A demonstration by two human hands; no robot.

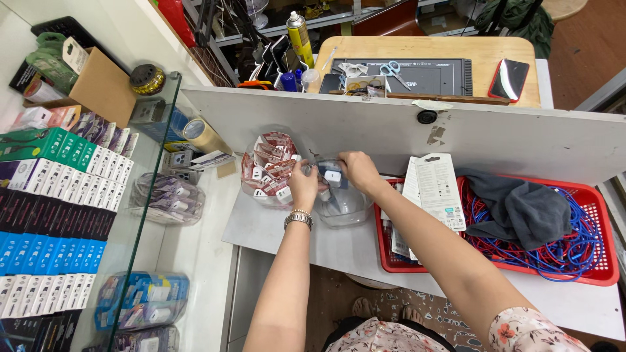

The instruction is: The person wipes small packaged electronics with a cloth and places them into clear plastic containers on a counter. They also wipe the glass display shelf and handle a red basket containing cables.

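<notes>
Both forearms reach up from my position: my left hand (302, 184) and right hand (357, 171) pinch 1 small packaged charger (332, 175) between them, fingers pressed onto its wrap, directly above a clear plastic bag (342, 205) on the white counter (274, 228). Left of the grip sits a second clear bag of red-and-white packets (270, 166); right of it, a red basket (603, 277) of blue cables. Risk, as I judge it: the slick wrap could slip and drop the charger beside the bag's mouth.

Red basket (603, 277) contents under grey cloth (521, 208); both hands' fingertips behind clear bag (339, 202).
</notes>
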